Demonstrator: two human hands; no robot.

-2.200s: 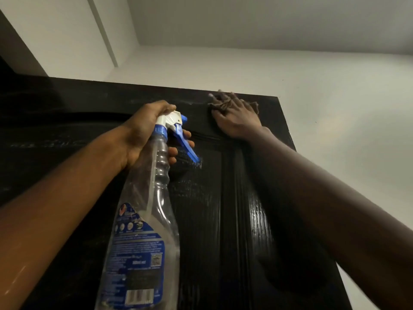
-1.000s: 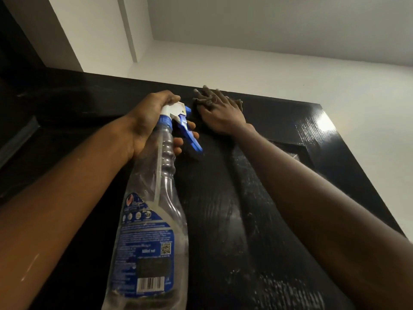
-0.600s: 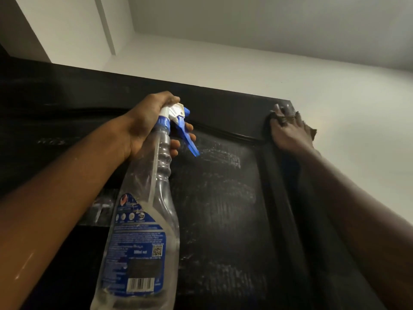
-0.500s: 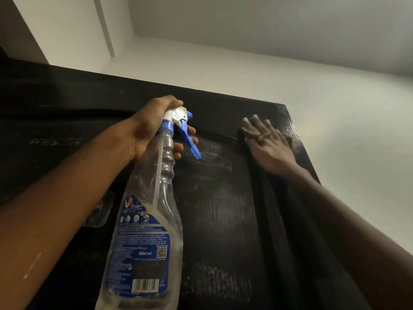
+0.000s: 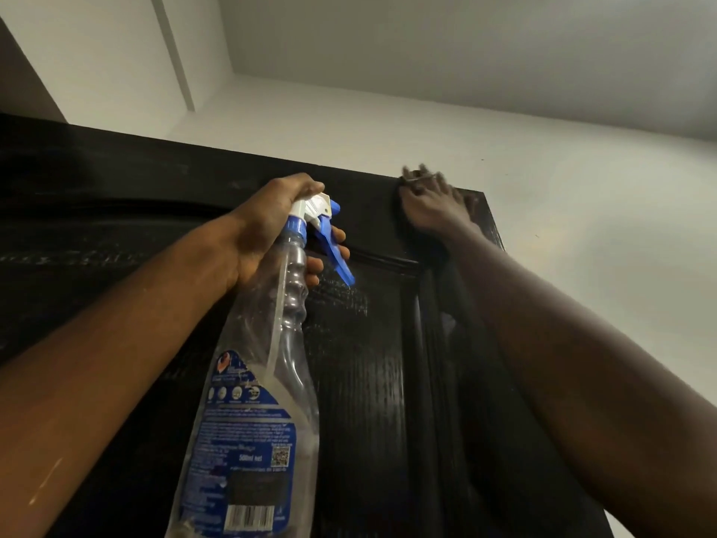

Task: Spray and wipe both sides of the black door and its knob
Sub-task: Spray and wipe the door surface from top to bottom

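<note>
Left hand (image 5: 267, 227) grips clear plastic spray bottle (image 5: 252, 405) by its neck; right hand (image 5: 430, 207), fingers spread flat, presses glossy black wooden door (image 5: 361, 382) near its top corner.

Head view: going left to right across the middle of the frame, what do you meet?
In order: left forearm → spray bottle → black door → right forearm → white wall.
</note>
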